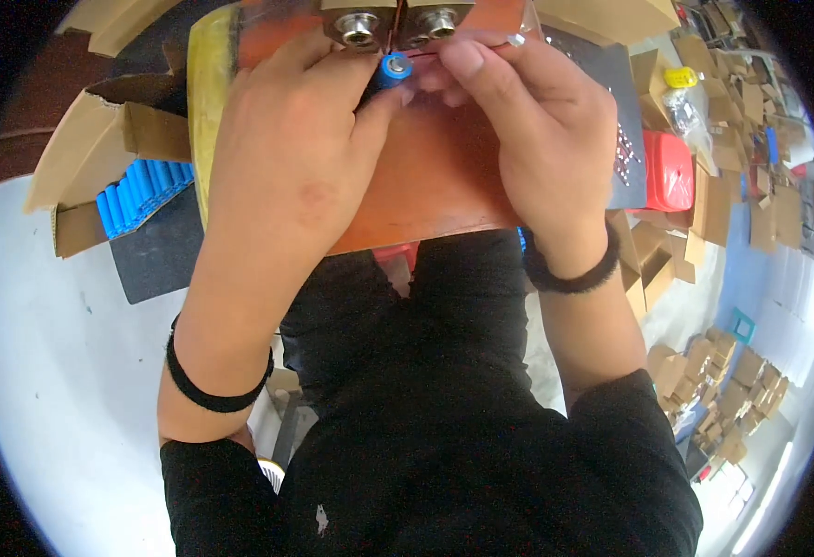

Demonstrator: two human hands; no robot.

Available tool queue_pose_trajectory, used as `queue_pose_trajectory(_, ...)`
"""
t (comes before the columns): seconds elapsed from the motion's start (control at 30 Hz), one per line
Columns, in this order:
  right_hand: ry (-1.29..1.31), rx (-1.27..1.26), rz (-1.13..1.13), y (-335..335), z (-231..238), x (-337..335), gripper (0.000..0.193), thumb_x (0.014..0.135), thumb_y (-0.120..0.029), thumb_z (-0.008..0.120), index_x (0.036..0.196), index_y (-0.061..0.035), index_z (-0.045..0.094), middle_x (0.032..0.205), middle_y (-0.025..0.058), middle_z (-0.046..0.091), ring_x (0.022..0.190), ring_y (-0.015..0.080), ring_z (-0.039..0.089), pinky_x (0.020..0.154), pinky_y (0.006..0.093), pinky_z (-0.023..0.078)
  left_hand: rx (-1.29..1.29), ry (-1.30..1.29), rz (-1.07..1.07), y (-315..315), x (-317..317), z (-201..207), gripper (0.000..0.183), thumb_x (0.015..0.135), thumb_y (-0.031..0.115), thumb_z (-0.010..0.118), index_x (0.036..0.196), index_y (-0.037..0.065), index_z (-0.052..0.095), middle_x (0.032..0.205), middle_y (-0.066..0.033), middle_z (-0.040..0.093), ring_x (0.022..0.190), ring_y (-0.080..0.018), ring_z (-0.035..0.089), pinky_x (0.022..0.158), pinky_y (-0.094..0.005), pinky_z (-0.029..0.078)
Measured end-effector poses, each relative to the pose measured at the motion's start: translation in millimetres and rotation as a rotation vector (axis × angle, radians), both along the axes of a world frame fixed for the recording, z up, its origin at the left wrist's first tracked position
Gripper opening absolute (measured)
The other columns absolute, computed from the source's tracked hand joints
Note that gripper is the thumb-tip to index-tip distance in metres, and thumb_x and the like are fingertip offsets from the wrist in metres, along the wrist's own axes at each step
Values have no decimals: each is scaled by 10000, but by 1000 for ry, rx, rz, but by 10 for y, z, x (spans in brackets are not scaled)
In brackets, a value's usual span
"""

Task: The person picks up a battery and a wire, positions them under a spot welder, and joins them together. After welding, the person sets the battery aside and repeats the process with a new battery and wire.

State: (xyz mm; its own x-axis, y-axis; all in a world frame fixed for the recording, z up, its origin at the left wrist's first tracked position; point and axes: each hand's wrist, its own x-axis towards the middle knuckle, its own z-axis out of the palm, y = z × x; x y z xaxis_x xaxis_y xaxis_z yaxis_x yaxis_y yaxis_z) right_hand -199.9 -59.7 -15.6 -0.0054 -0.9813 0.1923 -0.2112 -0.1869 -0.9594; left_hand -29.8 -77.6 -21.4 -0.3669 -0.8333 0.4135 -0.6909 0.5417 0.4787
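Note:
A blue cylindrical battery cell (395,70) is held end-up in my left hand (300,139), its thumb and fingers closed around it. The cell's metal end faces me, right below the metal heads of a machine (397,23). My right hand (551,130) pinches a thin red wire lead (423,55) between thumb and fingers. One end of the lead reaches the battery's metal end; a small white connector (515,40) sticks out above the right thumb. Whether the wire touches the cell I cannot tell.
Under my hands lies an orange-brown work surface (444,176). At left, an open cardboard box (82,176) holds several blue cells (142,193). To the right are a dark mat (625,121) with small wire leads, a red plastic stool (669,172) and stacked cardboard boxes (718,390).

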Motion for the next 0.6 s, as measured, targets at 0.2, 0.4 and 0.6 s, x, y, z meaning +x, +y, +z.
queue_pose_trajectory(0.2,35,-48,-30,-53,-73,30,209,923,-167,625,901,29,695,772,62,697,707,100,635,666,226,495,17,36,-18,-14,28,-4,238,835,185,675,1010,25,658,886,-213,627,797,-374,601,715,-407,470)
queue_pose_trajectory(0.4,29,233,-78,-66,230,99,187,926,-138,625,835,22,653,682,18,613,626,70,550,588,211,430,72,43,12,7,26,-22,245,844,180,669,1037,30,657,929,-207,635,852,-379,610,751,-393,480)
queue_pose_trajectory(0.6,104,170,-51,-4,197,91,226,934,-181,629,819,8,674,643,23,615,583,58,527,546,217,418,89,48,31,12,37,-27,258,848,166,657,1069,33,648,954,-205,641,895,-378,614,773,-385,482)
